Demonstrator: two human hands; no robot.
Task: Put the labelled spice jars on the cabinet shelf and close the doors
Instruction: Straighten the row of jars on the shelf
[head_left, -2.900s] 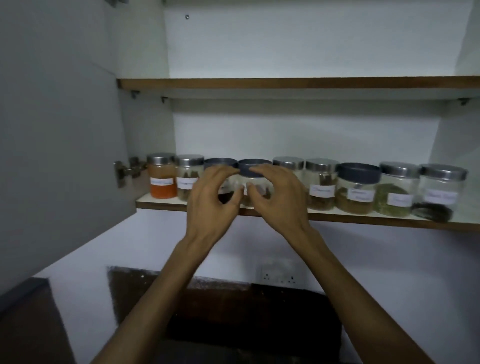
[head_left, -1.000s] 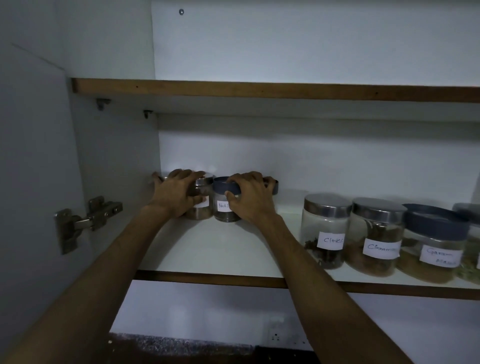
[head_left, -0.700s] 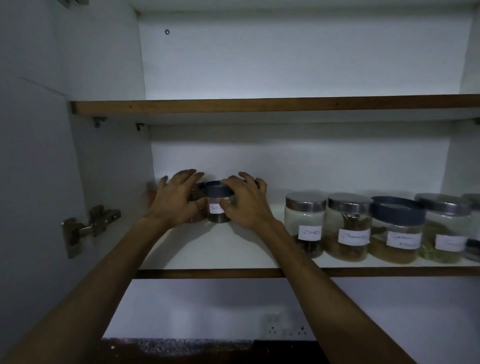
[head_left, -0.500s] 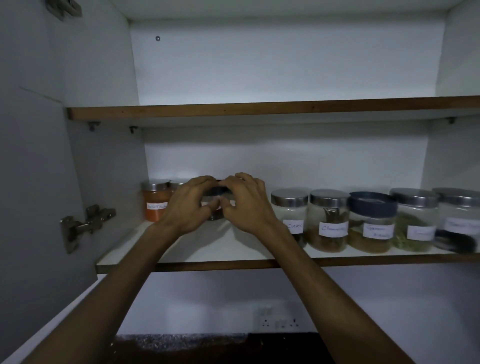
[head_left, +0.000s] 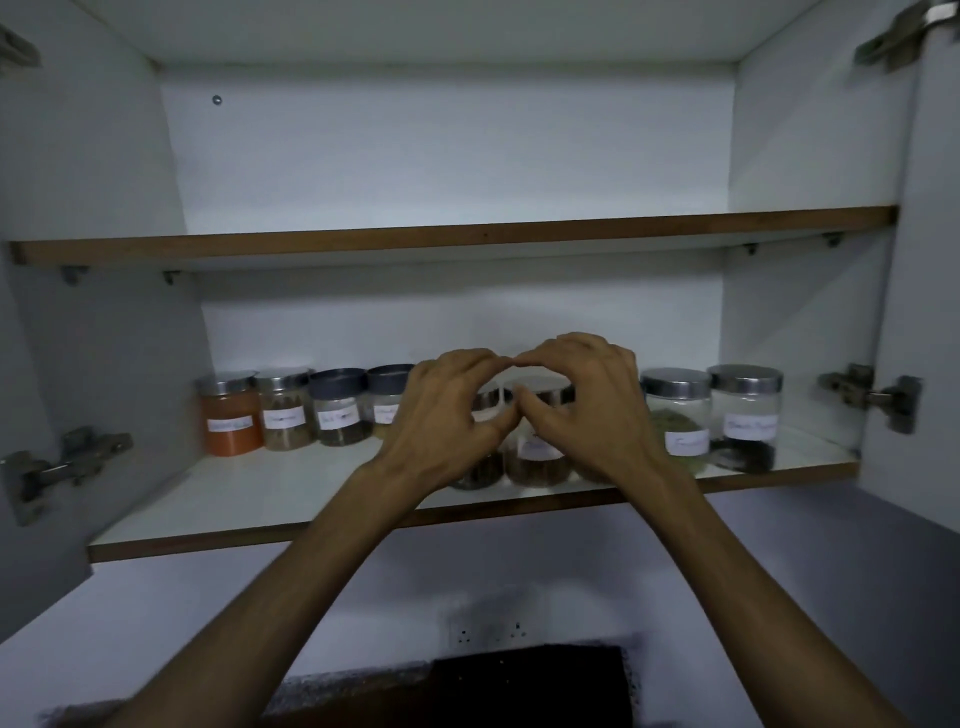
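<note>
Labelled spice jars stand in a row on the lower cabinet shelf (head_left: 249, 538). Four sit set back at the left: an orange jar (head_left: 231, 418), a brown jar (head_left: 285, 415) and two dark-lidded jars (head_left: 340, 410) (head_left: 385, 397). Nearer the front edge stand a dark-filled jar (head_left: 480, 465) and a brown-filled steel-lidded jar (head_left: 540, 452). My left hand (head_left: 447, 415) and my right hand (head_left: 592, 410) arch in front of and over these two, fingers curled, fingertips almost meeting, holding nothing. A green-filled jar (head_left: 678, 415) and a dark-seed jar (head_left: 745, 410) stand at the right.
The upper shelf (head_left: 467, 236) holds nothing. Both doors stand open: the left door (head_left: 36, 338) with its hinge (head_left: 62, 462), the right door (head_left: 935, 312) with its hinge (head_left: 872, 397). Below the cabinet are a wall socket (head_left: 488, 631) and a dark countertop (head_left: 519, 686).
Both hands have left the dark-lidded jars pushed back at the left and moved right to the middle jars near the front edge. The view has drawn back, showing the whole cabinet.
</note>
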